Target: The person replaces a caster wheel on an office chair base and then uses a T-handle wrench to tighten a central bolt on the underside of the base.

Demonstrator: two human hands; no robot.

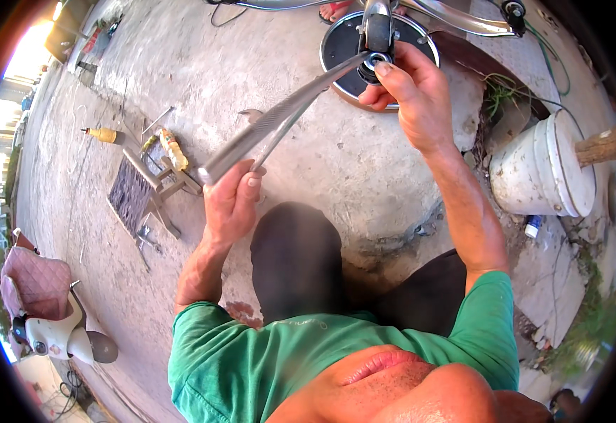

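My left hand (232, 201) is closed around the near end of a thinner metal rod, beneath a long silver metal tube (272, 127). The tube slants away to the right and reaches a round dark fitting with a shiny ring (375, 60). My right hand (410, 88) has its thumb on that fitting, fingers curled behind it. The fitting sits below a dark bracket (377, 32) on a silver upright. Behind it is a black disc with a shiny rim (341, 48). What the right fingers touch at the back is hidden.
A small stool (130, 187) stands left with tools around it, near a yellow bottle (102, 135). A white bucket (533, 169) holding a wooden post lies right. Curved silver bars (463, 20) cross the top. Another person's foot (334, 12) shows there. A padded seat (36, 278) is far left.
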